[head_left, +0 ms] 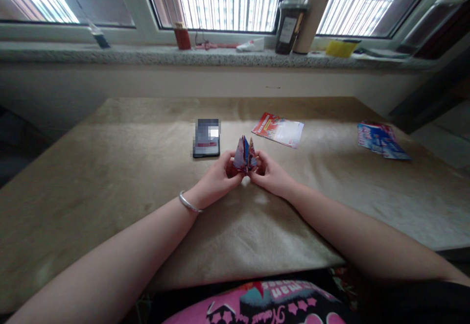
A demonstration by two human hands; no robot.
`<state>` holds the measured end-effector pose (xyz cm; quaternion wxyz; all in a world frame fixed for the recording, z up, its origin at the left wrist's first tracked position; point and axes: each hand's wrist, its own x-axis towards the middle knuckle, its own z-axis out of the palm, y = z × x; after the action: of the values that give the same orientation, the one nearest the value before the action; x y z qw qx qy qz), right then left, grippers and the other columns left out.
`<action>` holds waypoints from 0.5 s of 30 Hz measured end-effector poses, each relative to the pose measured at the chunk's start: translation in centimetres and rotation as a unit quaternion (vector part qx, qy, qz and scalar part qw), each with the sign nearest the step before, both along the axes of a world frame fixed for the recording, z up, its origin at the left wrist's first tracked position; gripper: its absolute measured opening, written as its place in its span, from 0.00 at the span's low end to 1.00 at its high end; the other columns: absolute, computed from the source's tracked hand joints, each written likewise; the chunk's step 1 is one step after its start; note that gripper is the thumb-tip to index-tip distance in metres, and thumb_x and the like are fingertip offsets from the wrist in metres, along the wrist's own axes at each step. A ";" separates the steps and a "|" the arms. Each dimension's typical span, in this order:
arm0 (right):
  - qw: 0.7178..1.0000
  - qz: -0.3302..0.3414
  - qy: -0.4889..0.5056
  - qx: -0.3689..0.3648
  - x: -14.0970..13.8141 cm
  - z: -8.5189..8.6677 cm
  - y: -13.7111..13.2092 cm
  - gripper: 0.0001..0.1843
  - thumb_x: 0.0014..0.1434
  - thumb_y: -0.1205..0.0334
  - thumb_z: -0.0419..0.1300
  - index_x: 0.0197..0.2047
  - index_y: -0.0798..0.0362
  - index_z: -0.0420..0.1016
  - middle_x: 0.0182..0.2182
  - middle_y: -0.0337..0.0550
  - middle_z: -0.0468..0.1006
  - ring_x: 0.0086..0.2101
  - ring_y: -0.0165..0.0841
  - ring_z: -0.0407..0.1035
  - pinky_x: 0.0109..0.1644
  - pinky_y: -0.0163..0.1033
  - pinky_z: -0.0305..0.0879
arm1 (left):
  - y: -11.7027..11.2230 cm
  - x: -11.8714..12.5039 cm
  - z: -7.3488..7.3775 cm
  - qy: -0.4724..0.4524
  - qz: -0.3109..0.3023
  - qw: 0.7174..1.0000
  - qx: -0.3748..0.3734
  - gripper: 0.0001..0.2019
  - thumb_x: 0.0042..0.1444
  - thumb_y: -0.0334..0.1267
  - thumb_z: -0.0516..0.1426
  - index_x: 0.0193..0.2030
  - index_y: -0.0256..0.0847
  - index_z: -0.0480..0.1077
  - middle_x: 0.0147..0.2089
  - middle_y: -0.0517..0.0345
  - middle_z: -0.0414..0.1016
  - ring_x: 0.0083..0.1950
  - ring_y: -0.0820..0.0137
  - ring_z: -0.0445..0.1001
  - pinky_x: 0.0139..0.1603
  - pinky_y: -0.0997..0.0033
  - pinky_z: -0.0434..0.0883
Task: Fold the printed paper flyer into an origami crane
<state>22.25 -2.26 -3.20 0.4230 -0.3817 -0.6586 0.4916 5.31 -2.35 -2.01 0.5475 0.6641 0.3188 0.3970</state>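
A small folded paper piece (240, 156), printed in blue, red and pale tones, stands with its pointed flaps upward between my hands above the table. My left hand (223, 172) pinches its left side, with the thumb at the lower edge. On the other side, my right hand (270, 173) grips it between thumb and fingers. Some of the fingers are hidden behind the paper. Just beyond my left hand lies a phone (206, 140), its screen blurred out. A red and white printed sheet (281, 129) rests flat past my right hand.
Several blue and red printed papers (382, 140) lie at the table's right. The table (110, 177) meets a wall below a stone windowsill (139, 57). On the sill stand a red container (182, 36), a dark lidded box (289, 28) and a yellow item (341, 48).
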 end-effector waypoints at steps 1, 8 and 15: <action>1.000 0.002 0.001 -0.001 0.0 0.0 0.0 0.18 0.47 0.66 0.58 0.42 0.50 0.60 0.30 0.34 0.71 0.26 0.25 0.63 0.28 0.31 0.58 | 0.0 0.0 0.0 -0.002 -0.003 1.000 -0.003 0.17 0.52 0.30 0.59 0.48 0.38 0.60 0.42 0.54 0.74 0.43 0.70 0.75 0.44 0.73 0.70; 1.000 -0.007 0.012 -0.017 -0.2 0.1 -0.1 0.16 0.48 0.64 0.58 0.41 0.50 0.59 0.27 0.32 0.69 0.25 0.25 0.62 0.27 0.30 0.57 | 0.0 0.1 0.0 -0.032 0.005 0.999 -0.027 0.17 0.51 0.29 0.60 0.46 0.39 0.59 0.39 0.56 0.75 0.41 0.71 0.76 0.42 0.74 0.70; 1.000 0.002 0.002 -0.007 -0.1 0.1 -0.1 0.19 0.46 0.65 0.59 0.42 0.50 0.60 0.30 0.34 0.69 0.26 0.25 0.62 0.28 0.31 0.58 | 0.0 0.2 0.0 -0.001 0.026 0.999 -0.019 0.18 0.47 0.27 0.60 0.44 0.38 0.60 0.37 0.59 0.73 0.38 0.72 0.75 0.38 0.76 0.70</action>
<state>22.13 -2.38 -3.10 0.4211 -0.3825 -0.6545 0.4980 5.52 -2.31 -2.01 0.5500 0.6448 0.3428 0.4052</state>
